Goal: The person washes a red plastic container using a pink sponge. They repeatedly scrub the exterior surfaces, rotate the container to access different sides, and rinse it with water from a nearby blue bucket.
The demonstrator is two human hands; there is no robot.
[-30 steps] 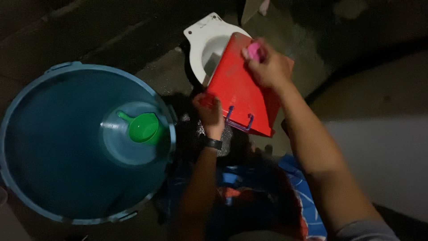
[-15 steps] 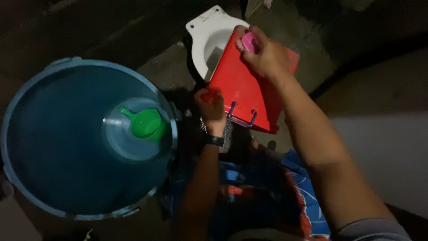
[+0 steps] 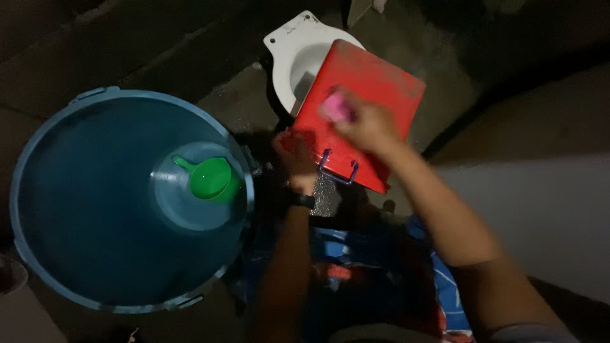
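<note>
The red board (image 3: 368,95) sits at upper centre of the frame, tilted, its long axis running from lower left to upper right. The left hand (image 3: 293,152) grips its lower left edge, fingers closed. The right hand (image 3: 368,127), blurred, presses a pink scrubber (image 3: 335,107) onto its face. A white toilet bowl (image 3: 293,51) lies behind it; a blue tub (image 3: 38,190) fills the left.

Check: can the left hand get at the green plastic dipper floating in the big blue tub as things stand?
Probably yes, once freed. The left hand grips the red plastic panel's lower edge, right beside the blue tub. The green dipper floats near that rim, with nothing covering it.
</note>
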